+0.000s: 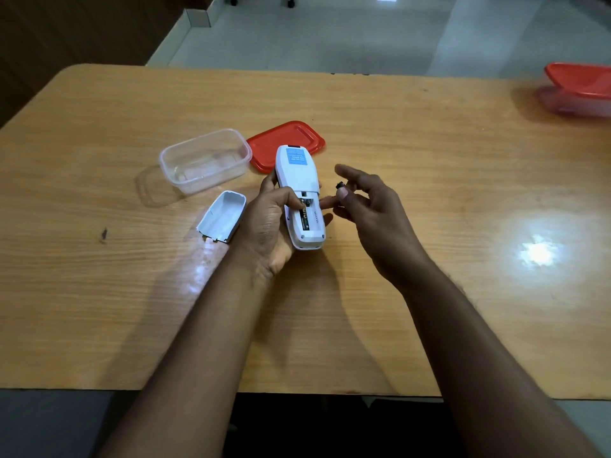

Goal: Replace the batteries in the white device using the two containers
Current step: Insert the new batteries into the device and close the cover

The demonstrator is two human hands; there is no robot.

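My left hand [269,223] holds the white device [297,173] back side up, thumb pressing on a battery [304,216] lying in the open compartment. The slot beside that battery looks bare. My right hand [370,206] hovers just right of the device with a small dark battery [339,185] pinched end-on between thumb and finger. The device's white battery cover [223,216] lies inside up on the table to the left. Behind it stands a clear open container [205,160], with its red lid [287,140] flat beside it.
A second clear container with a red lid on it [578,89] sits at the table's far right edge. The wooden table [429,143] shows bright light glare at right. A tiled floor lies beyond the far edge.
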